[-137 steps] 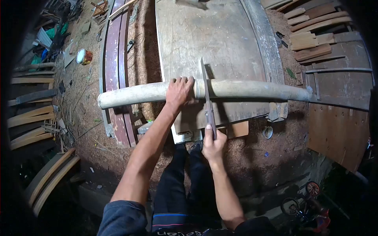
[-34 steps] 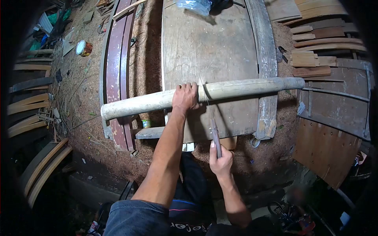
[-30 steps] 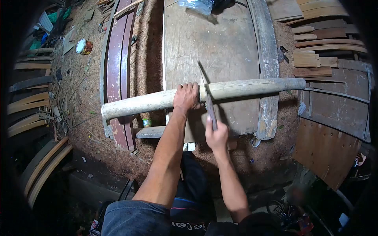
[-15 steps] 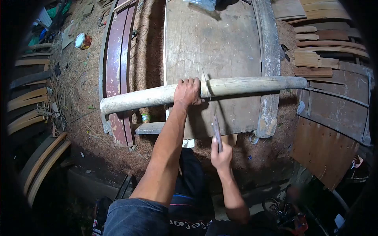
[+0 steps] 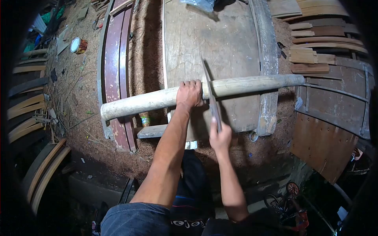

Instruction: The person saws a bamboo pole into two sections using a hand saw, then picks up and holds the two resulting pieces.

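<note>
A long, pale, slightly curved pole (image 5: 138, 104) lies crosswise over a worn wooden board (image 5: 220, 43) and a dark red plank. My left hand (image 5: 189, 93) is wrapped over the pole near its middle, pressing on its top. Just right of that hand, a saw (image 5: 207, 79) crosses the pole, its blade pointing away from me and its tip above the board. My right hand (image 5: 220, 135) is closed round the saw's handle on the near side of the pole. How deep the blade sits is hard to tell.
Dark red planks (image 5: 117, 59) run lengthwise at the left. A paint can (image 5: 78, 45) stands on the shavings-covered ground. Curved wooden pieces (image 5: 330, 44) lie at the right, above a plywood sheet (image 5: 321, 146). A small bicycle (image 5: 284, 202) is at the lower right.
The saw has moved forward, its tip now farther beyond the pole, and my right hand is slightly closer to the pole. My left hand keeps its hold. The view has shifted slightly.
</note>
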`<state>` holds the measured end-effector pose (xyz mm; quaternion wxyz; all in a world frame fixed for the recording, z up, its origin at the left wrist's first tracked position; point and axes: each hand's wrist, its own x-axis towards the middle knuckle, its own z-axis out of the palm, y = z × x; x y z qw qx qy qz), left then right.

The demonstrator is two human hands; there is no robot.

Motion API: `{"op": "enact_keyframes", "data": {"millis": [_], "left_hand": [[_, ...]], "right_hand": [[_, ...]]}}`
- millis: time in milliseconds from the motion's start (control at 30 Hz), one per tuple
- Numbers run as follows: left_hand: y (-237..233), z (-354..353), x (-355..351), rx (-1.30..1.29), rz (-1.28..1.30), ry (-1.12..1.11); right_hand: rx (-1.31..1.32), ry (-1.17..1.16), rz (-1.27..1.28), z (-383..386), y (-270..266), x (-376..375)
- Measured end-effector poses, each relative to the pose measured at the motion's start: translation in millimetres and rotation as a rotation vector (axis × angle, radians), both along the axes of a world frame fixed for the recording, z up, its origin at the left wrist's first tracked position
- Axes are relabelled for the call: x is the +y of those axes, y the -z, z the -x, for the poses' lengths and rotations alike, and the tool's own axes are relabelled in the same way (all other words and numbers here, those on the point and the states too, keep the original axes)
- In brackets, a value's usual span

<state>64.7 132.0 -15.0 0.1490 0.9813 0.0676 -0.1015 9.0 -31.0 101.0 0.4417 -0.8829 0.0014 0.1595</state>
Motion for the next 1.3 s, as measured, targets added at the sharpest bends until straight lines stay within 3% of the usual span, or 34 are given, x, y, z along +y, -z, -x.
{"op": "enact_keyframes", "data": {"millis": [167, 233, 367, 500, 567, 667, 700, 833, 900, 1033, 1133, 1300], "left_hand": [[-14, -5, 0, -0.001, 0.010, 0.018], [-10, -7, 1, -0.048, -0.004, 0.017], [0, -3, -2, 0.024, -0.027, 0.017], [-6, -3, -1, 0.039, -0.008, 0.029], [-4, -4, -1, 0.034, -0.008, 0.025], [-4, -3, -3, 0.036, -0.006, 0.019], [-4, -3, -4, 0.044, -0.015, 0.016], [-15, -6, -1, 0.025, 0.018, 0.005], [-14, -3, -1, 0.028, 0.009, 0.014], [-17, -6, -3, 0.007, -0.019, 0.006], [-12, -5, -2, 0.018, -0.032, 0.023], [-15, -5, -2, 0.031, -0.002, 0.018]], "right_hand": [[-0.060, -0.042, 0.038, 28, -22, -4], [-0.219, 0.055, -0.038, 44, -17, -6], [-0.043, 0.036, 0.017, -13, 11, 16], [-0.153, 0.030, -0.002, 44, -15, -13], [-0.058, 0.035, 0.007, 49, -13, -20], [-0.045, -0.058, 0.080, -6, 7, 7], [0.038, 0.011, 0.036, -19, 18, 10], [-0.008, 0.163, -0.351, -2, -34, -31], [0.132, 0.165, -0.316, 1, -60, -47], [0.182, -0.057, -0.153, 7, -47, -44], [0.028, -0.181, -0.169, 8, -36, -35], [-0.080, -0.170, -0.017, 21, -19, -39]]}}
